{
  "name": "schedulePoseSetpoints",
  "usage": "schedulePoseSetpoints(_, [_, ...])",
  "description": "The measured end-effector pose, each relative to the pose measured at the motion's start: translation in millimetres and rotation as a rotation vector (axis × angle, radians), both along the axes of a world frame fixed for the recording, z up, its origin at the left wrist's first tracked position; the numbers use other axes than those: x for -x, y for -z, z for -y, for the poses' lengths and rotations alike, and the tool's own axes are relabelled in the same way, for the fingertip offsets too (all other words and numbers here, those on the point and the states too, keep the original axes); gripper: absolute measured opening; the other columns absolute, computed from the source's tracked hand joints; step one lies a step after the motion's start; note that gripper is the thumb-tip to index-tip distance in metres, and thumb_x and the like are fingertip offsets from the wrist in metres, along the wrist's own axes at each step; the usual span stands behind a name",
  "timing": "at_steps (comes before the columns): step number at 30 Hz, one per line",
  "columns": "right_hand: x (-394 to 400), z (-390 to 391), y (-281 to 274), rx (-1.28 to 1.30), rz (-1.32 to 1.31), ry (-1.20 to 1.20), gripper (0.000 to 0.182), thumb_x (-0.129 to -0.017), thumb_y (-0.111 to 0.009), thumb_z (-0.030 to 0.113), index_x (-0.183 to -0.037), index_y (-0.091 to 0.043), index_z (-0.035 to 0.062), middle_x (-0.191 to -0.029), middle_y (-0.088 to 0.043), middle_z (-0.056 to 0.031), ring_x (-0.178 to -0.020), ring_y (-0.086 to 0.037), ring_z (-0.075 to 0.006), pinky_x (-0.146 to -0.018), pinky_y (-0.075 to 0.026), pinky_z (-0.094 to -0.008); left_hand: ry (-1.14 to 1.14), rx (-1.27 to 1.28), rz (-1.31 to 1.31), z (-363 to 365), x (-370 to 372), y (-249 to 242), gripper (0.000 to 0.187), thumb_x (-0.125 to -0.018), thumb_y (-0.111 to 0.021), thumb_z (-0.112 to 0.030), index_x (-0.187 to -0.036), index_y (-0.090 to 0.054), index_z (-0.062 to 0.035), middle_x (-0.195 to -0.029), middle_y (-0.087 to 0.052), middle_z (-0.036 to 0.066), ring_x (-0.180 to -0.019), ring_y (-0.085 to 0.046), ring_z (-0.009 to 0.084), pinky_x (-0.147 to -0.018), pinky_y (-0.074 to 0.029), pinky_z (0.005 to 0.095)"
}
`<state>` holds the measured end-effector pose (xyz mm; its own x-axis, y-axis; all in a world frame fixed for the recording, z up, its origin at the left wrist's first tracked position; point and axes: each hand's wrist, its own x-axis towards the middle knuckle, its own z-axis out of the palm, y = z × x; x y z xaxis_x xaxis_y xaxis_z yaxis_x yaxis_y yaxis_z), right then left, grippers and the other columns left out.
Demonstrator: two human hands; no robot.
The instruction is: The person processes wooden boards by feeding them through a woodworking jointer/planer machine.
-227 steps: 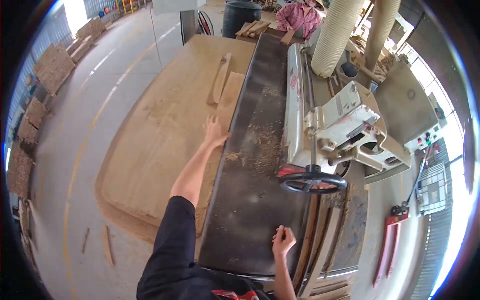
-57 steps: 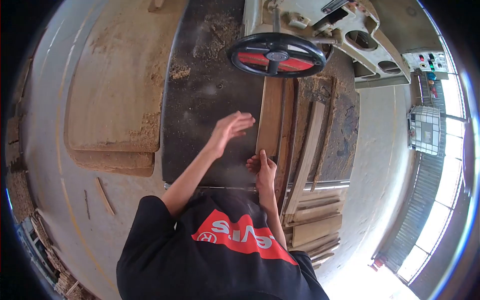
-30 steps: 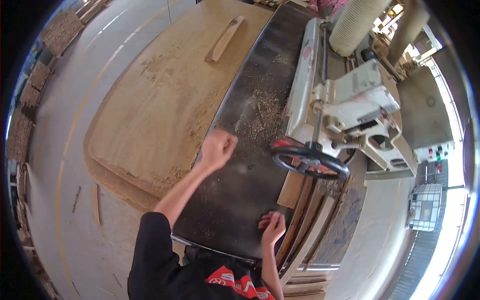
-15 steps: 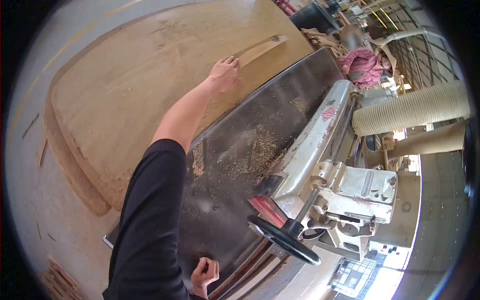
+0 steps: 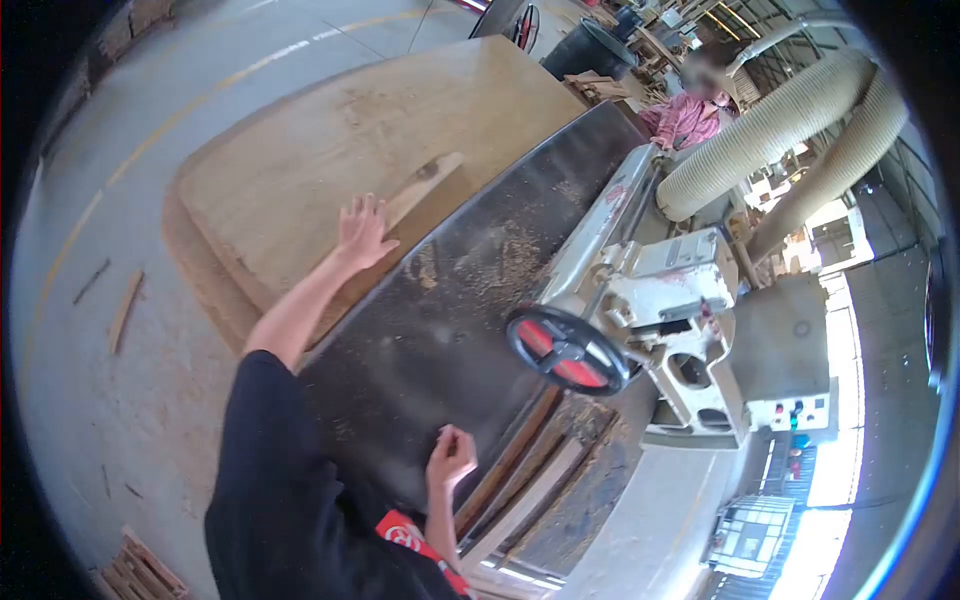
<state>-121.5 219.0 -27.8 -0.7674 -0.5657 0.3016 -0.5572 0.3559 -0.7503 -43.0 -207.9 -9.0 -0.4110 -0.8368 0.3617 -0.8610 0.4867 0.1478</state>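
One loose board point(image 5: 418, 192), brownish, with a dark patch toward its far end; lies lengthwise on the wooden desk point(image 5: 300, 150), close to the edge beside the machine.

One left hand point(image 5: 362, 237), fingers spread wide, palm down, at the near end of the board; nothing seen gripped, exact contact cannot be told. Change noted: a second ago this hand was over the black bed point(image 5: 400, 370); now it is at the board, so handling centres on that piece, which is not lifted.

One right hand point(image 5: 452, 458), narrow, fingers loosely curled, above the near part of the black bed; no item shows in it.

Sawdust point(image 5: 505, 265), scattered mid-bed.

One machine point(image 5: 670, 268), pale, worn paint, standing across the bed; fitted with one handwheel point(image 5: 570, 352), black and red.

Several wood strips point(image 5: 525, 505), lying side by side, right of the bed.

Two ribbed hoses point(image 5: 770, 140), rising beyond the machine.

One co-worker point(image 5: 683, 120), pink checked shirt, at the bed's far end.

One dark barrel point(image 5: 590, 55), beyond the wooden desk.

One offcut point(image 5: 126, 312), on the floor point(image 5: 150, 400), left of the wooden desk.
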Motion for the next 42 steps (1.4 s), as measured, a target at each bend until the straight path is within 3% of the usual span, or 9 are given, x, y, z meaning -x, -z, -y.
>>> schedulePoseSetpoints(7, [2,-22,6,0.069,0.358,-0.062,0.015,-0.104,-0.067,0.014,-0.106,-0.075,0.0010,-0.085,-0.074,-0.0049,-0.073,-0.068,-0.0083,-0.064,-0.054,-0.0246,-0.105,-0.415,-0.329,-47,-53,11,0.065,-0.086,-0.083,-0.034,-0.138,-0.062,-0.0017,-0.122,-0.069,0.019,-0.125,-0.062,0.0324,-0.101,-0.051,0.0465])
schedulePoseSetpoints(11, [-32,-43,-16,0.051,0.530,-0.163,0.022,-0.105,-0.067,0.014,-0.124,-0.070,0.0032,-0.096,-0.076,-0.0052,-0.089,-0.070,-0.0093,-0.079,-0.056,-0.0260,-0.033,-1.365,-1.149,-118,-83,-43,0.064,-0.103,-0.064,-0.045,-0.151,-0.054,-0.0046,-0.129,-0.069,0.016,-0.114,-0.065,0.0253,-0.091,-0.057,0.0443])
schedulePoseSetpoints(16, [-106,-43,-133,-0.130,0.350,-0.518,0.086,-0.085,-0.088,0.025,-0.159,-0.044,0.0133,-0.139,-0.063,-0.0214,-0.118,-0.070,-0.0328,-0.094,-0.059,-0.0412,1.045,-2.263,-2.021,-202,-71,-5,0.103,-0.103,-0.024,-0.078,-0.158,-0.035,0.0086,-0.158,-0.049,0.022,-0.131,-0.059,0.0312,-0.112,-0.048,0.0494])
schedulePoseSetpoints(20, [-126,-68,-143,-0.335,0.091,-0.423,0.106,-0.076,-0.090,0.020,-0.165,-0.032,0.0130,-0.147,-0.048,-0.0315,-0.129,-0.056,-0.0523,-0.103,-0.054,-0.0532,0.467,-2.064,-1.979,-268,-56,-26,0.105,-0.103,-0.023,-0.079,-0.156,-0.037,0.0103,-0.150,-0.055,0.020,-0.132,-0.058,0.0310,-0.114,-0.045,0.0491])
schedulePoseSetpoints(26, [-132,-129,-118,-0.044,0.426,-0.031,0.053,-0.094,-0.078,0.021,-0.137,-0.063,-0.0047,-0.101,-0.075,-0.0259,-0.082,-0.078,-0.0315,-0.069,-0.062,-0.0402,0.432,-2.004,-1.331,-310,-69,-43,0.089,-0.107,-0.032,-0.071,-0.158,-0.043,0.0015,-0.155,-0.052,0.018,-0.140,-0.052,0.0273,-0.116,-0.040,0.0475])
schedulePoseSetpoints(31, [-160,-182,-49,-0.316,0.655,0.048,0.050,-0.100,-0.071,0.039,-0.114,-0.073,-0.0084,-0.076,-0.072,-0.0280,-0.075,-0.077,-0.0242,-0.068,-0.056,-0.0418,0.481,-1.908,-1.091,-352,-86,-43,0.077,-0.108,-0.051,-0.058,-0.156,-0.046,0.0024,-0.157,-0.052,0.012,-0.144,-0.047,0.0221,-0.119,-0.034,0.0454])
schedulePoseSetpoints(36, [-166,-198,-20,0.298,1.507,0.025,0.058,-0.114,-0.043,0.039,-0.123,-0.068,-0.0130,-0.124,-0.074,-0.0226,-0.111,-0.071,-0.0266,-0.101,-0.053,-0.0346,0.655,-1.961,-0.933,-364,-82,-50,0.072,-0.110,-0.055,-0.043,-0.160,-0.036,0.0058,-0.163,-0.043,0.016,-0.154,-0.038,0.0247,-0.123,-0.039,0.0497])
schedulePoseSetpoints(39, [-158,-193,-23,0.361,1.589,0.162,0.060,-0.115,-0.041,0.042,-0.129,-0.062,-0.0126,-0.119,-0.075,-0.0232,-0.108,-0.072,-0.0276,-0.101,-0.055,-0.0375,0.766,-1.980,-0.749,-361,-57,-31,0.075,-0.109,-0.055,-0.044,-0.159,-0.035,0.0072,-0.166,-0.037,0.019,-0.157,-0.030,0.0322,-0.126,-0.035,0.0526])
schedulePoseSetpoints(42, [-158,-176,-22,0.207,1.457,0.273,0.061,-0.111,-0.047,0.054,-0.114,-0.064,-0.0046,-0.107,-0.078,-0.0206,-0.090,-0.076,-0.0239,-0.073,-0.056,-0.0321,0.836,-1.937,-0.732,-358,-41,-18,0.080,-0.108,-0.052,-0.055,-0.159,-0.038,0.0047,-0.167,-0.036,0.020,-0.159,-0.027,0.0360,-0.126,-0.033,0.0537])
